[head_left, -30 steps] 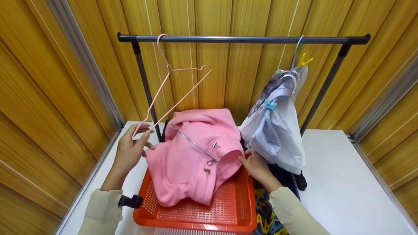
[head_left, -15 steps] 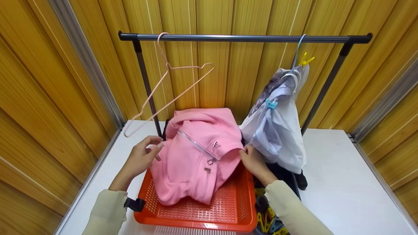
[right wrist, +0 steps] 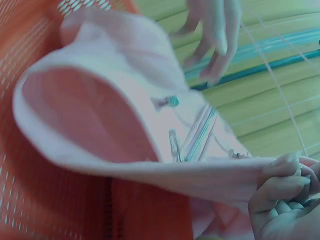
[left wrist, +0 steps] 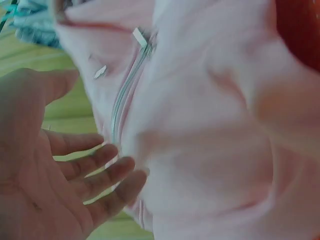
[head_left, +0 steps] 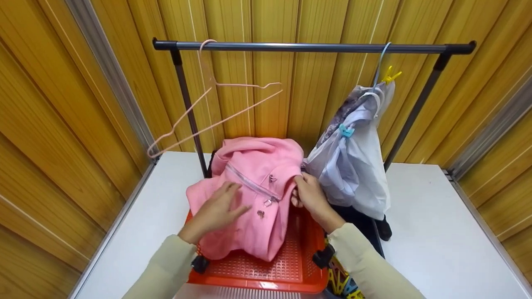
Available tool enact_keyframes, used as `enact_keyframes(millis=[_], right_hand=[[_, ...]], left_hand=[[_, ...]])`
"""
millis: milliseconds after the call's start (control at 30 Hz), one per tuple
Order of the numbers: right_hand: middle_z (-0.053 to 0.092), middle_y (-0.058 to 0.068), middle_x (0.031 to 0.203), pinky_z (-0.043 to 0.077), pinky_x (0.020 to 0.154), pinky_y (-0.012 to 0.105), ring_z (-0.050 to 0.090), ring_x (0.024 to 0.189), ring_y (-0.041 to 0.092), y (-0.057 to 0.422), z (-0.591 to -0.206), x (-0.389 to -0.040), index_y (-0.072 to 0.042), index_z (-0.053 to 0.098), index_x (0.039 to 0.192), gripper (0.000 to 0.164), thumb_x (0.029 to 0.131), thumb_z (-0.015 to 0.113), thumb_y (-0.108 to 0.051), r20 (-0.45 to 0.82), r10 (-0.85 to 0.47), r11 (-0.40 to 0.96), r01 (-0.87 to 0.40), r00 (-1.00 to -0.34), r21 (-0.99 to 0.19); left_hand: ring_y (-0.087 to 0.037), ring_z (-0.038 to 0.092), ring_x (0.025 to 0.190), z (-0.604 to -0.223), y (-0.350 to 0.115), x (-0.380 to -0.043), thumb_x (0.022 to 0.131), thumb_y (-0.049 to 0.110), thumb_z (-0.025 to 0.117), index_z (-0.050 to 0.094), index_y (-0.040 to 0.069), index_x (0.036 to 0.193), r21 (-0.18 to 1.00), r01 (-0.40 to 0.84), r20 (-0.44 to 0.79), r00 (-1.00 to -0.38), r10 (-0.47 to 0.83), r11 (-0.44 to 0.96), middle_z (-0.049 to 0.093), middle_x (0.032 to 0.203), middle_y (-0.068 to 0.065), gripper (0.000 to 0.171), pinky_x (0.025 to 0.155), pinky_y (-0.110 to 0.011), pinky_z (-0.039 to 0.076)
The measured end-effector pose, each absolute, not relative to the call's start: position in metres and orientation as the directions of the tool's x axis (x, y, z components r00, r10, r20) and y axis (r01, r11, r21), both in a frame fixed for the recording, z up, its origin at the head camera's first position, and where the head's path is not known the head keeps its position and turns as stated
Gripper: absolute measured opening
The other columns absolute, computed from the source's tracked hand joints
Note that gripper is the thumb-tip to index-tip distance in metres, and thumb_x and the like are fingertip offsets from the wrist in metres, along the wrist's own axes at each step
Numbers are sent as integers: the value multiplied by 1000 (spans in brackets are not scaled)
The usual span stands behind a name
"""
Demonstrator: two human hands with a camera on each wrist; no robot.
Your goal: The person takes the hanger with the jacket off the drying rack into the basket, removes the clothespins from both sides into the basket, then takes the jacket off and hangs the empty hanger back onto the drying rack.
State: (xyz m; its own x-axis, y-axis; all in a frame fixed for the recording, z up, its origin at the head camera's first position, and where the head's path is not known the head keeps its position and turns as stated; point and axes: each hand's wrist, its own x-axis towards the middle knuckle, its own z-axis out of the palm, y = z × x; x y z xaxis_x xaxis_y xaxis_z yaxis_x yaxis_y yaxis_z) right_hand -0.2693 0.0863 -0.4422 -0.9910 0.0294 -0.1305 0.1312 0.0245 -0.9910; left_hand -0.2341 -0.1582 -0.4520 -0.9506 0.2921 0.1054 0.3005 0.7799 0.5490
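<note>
A pink zip-up garment (head_left: 253, 166) lies bunched over the red-orange basket (head_left: 257, 284), its silver zipper (head_left: 249, 182) running diagonally across it. With curled fingers my right hand (head_left: 311, 195) grips the garment's edge on the right; in the right wrist view that edge is drawn taut, and the opening beside it gapes. My left hand (head_left: 218, 209) hovers over the garment's front, fingers spread and loosely bent, holding nothing. In the left wrist view its fingertips (left wrist: 132, 180) overlap the cloth by the zipper. Up on the rack's bar hangs a bare pink hanger (head_left: 224, 120).
A dark clothes rack (head_left: 307, 47) spans the back. At right hang white garments (head_left: 361, 174) on a blue hanger, with a blue clip (head_left: 346, 131) and a yellow clip (head_left: 390, 74). Several clothespins (head_left: 343, 282) fill a dark bin right of the basket. Wood-look panels enclose the white table (head_left: 449, 232).
My left hand has let go of the pink hanger and moved right, over the garment. The hanger has swung round on the bar. My right hand has drawn the garment's edge slightly up and left.
</note>
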Motion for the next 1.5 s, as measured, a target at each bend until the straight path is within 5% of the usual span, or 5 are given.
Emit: enact_keyframes(millis=[200,633,1233,1367,1500], right_hand=[[45,0,49,35,37,23,44,34,9,78,-431,-270,-6,47,76,21,94,38,-13,-88,23,0,88,-996,-996],[48,2,48,39,38,22,47,35,10,79,-412,-274,-4,48,77,27,99,36,-14,-43,7,-104,42,-999,-994],[50,0,51,37,35,22,46,34,8,100,-410,-280,-6,40,75,22,97,39,-9,71,224,-25,-78,-972,-997],[47,1,73,40,37,21,46,40,4,105,-413,-284,-3,45,75,19,94,42,-4,168,318,37,-165,-933,-986],[50,3,79,42,35,23,48,37,8,111,-414,-285,3,54,97,16,95,40,-4,131,344,-21,-147,-930,-989]], left_hand=[[-34,29,144,-458,-131,-221,85,64,57,19,5,154,389,414,162,-910,381,823,21,159,-17,98,111,-52,34],[-40,36,138,-469,-109,-204,75,43,70,22,4,152,111,516,242,-843,480,849,26,157,-17,99,87,-51,49],[-38,34,141,-468,-154,-187,70,16,77,11,14,156,308,411,116,-911,395,858,17,162,-13,108,103,-53,43],[-31,50,127,-462,-167,-185,75,18,73,34,4,147,315,340,107,-940,323,886,38,151,-15,84,93,-47,51],[-19,58,76,-452,-178,-184,79,19,68,62,7,93,295,269,99,-963,250,917,63,91,-4,19,64,-38,48]])
